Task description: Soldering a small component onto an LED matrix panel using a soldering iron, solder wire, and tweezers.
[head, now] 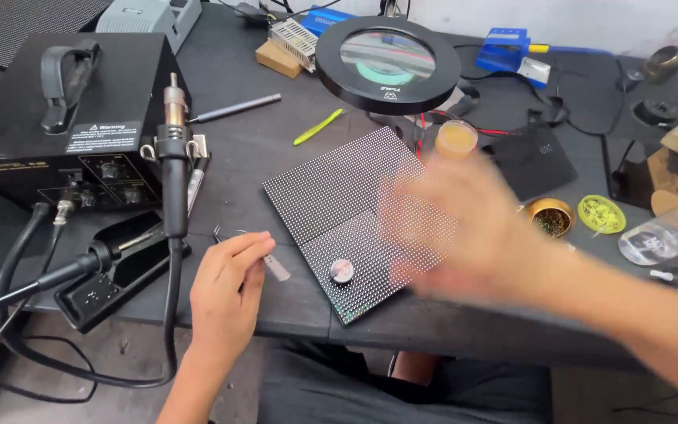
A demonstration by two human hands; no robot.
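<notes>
The LED dot-matrix panel (pixel 355 216) lay flat and turned cornerwise at the near edge of the dark workbench (pixel 229 86), directly below the round magnifier lamp (pixel 388 63), presumably so the lens could be looked through onto it. A small round metal tin (pixel 341 271) sat on the panel's near corner.

Left hand (pixel 225 294) rested just left of the panel, fingers curled in a light grasp on tweezers (pixel 233 234), tips pointing away from the panel; a small clear strip (pixel 277 268) lay between hand and panel.

Right hand (pixel 464 232) hung over the panel's right half, heavily motion-blurred; could not tell if it was loose or grasping anything.

Further left of the panel, the hot-air handpiece (pixel 174 157) stood upright in its holder on the black rework station (pixel 64 118), nozzle up, likely parked clear of the bench. Right of the panel: brass-wool tip cleaner (pixel 551 217), flux pot (pixel 456 139).
</notes>
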